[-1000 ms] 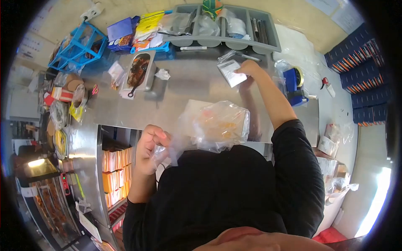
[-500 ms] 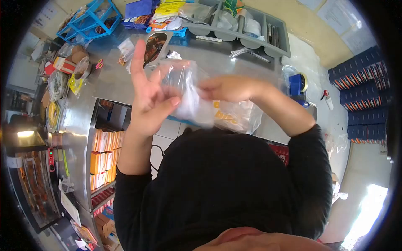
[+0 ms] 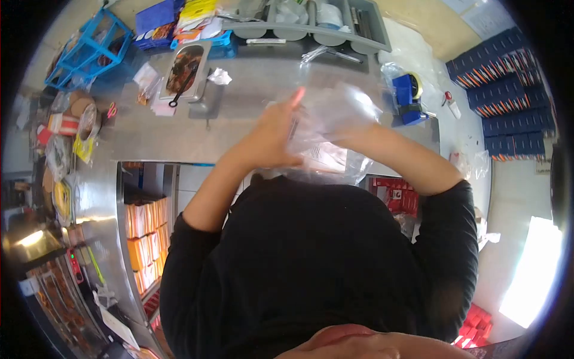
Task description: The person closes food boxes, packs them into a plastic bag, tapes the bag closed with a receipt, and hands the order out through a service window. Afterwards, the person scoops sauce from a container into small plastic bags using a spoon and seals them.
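A clear plastic bag (image 3: 317,128), blurred by motion, is between my two hands above the near edge of the metal counter. My left hand (image 3: 272,139) grips its left side, one finger pointing up and the other fingers partly behind the plastic. On the right, my right hand (image 3: 354,135) holds the bag, its fingers covered by crumpled film. Under the hands, close to my body, lies a pale packet (image 3: 326,157) in clear plastic.
A metal pan (image 3: 185,70) of dark red food with a black-handled utensil stands at back left. Behind are a blue basket (image 3: 89,51) and a grey divided organiser (image 3: 311,27). A blue tape dispenser (image 3: 408,99) and stacked dark blue boxes (image 3: 502,90) are at right.
My left hand has gone from spread fingers at the left to the bag's side. The bag and my right hand have shifted right. The view has moved too.
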A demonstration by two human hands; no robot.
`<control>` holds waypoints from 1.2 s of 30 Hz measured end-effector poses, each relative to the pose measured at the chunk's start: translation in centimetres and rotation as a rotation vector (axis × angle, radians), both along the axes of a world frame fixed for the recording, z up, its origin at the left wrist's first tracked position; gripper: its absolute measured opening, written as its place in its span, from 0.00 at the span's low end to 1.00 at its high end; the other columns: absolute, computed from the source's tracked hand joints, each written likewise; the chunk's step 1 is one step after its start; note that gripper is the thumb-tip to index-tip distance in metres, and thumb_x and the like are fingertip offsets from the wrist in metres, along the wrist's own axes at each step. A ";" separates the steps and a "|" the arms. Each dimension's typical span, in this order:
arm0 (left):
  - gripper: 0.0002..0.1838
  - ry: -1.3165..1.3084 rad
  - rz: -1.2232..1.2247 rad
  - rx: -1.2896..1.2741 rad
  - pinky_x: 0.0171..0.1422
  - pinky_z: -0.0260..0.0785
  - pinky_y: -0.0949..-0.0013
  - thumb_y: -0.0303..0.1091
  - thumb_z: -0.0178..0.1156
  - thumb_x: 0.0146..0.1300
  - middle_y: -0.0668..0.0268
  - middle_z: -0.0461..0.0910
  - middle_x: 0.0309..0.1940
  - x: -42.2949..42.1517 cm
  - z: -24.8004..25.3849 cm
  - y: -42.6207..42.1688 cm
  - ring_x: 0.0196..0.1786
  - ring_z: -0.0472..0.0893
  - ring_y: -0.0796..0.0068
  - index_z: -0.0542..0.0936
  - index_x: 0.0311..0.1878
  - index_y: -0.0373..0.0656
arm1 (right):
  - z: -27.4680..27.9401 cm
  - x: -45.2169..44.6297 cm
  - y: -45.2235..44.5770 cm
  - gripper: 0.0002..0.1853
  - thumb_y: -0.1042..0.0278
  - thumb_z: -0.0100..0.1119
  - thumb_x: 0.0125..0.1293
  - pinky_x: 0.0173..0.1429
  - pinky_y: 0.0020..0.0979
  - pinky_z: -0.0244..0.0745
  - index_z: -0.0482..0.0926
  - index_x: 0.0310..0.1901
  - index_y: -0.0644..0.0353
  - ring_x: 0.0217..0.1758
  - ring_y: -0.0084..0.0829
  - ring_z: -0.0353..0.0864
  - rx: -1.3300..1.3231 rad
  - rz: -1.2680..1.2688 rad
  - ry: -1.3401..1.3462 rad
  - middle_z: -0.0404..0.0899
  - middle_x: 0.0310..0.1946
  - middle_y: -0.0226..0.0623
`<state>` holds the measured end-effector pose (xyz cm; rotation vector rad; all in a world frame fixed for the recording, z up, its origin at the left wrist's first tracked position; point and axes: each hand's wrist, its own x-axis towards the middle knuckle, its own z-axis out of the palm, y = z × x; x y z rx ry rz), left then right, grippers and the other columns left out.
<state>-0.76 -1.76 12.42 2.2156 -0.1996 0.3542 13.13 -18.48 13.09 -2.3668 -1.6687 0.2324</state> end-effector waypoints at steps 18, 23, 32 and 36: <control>0.14 -0.133 -0.310 0.046 0.39 0.65 0.58 0.29 0.63 0.42 0.58 0.76 0.27 3.2 -1.1 -2.8 0.34 0.75 0.53 0.75 0.36 0.41 | 0.0 -4.8 -7.6 0.60 0.46 0.74 0.37 0.69 0.42 0.50 0.47 0.69 0.57 0.69 0.43 0.54 0.568 -0.126 0.634 0.57 0.65 0.46; 0.24 0.029 -0.460 0.018 0.54 0.63 0.61 0.42 0.62 0.52 0.51 0.75 0.45 3.8 1.9 -0.1 0.49 0.74 0.57 0.71 0.49 0.39 | -0.5 -3.6 -4.6 0.23 0.63 0.67 0.45 0.54 0.38 0.66 0.76 0.46 0.58 0.54 0.43 0.70 0.400 -0.054 0.509 0.74 0.49 0.42; 0.17 0.422 -1.184 -0.259 0.69 0.52 0.58 0.42 0.53 0.64 0.67 0.76 0.47 8.1 -2.5 -7.5 0.58 0.71 0.66 0.73 0.52 0.45 | 7.1 3.5 -2.9 0.18 0.60 0.66 0.43 0.55 0.34 0.62 0.78 0.37 0.57 0.44 0.34 0.73 0.045 0.493 0.818 0.75 0.34 0.34; 0.15 0.297 -0.986 -0.042 0.59 0.64 0.59 0.41 0.45 0.68 0.66 0.78 0.36 6.8 -2.2 -8.5 0.49 0.76 0.70 0.77 0.40 0.42 | 0.1 3.6 0.8 0.10 0.65 0.51 0.61 0.47 0.31 0.70 0.77 0.39 0.61 0.40 0.28 0.75 0.343 0.179 1.157 0.78 0.36 0.32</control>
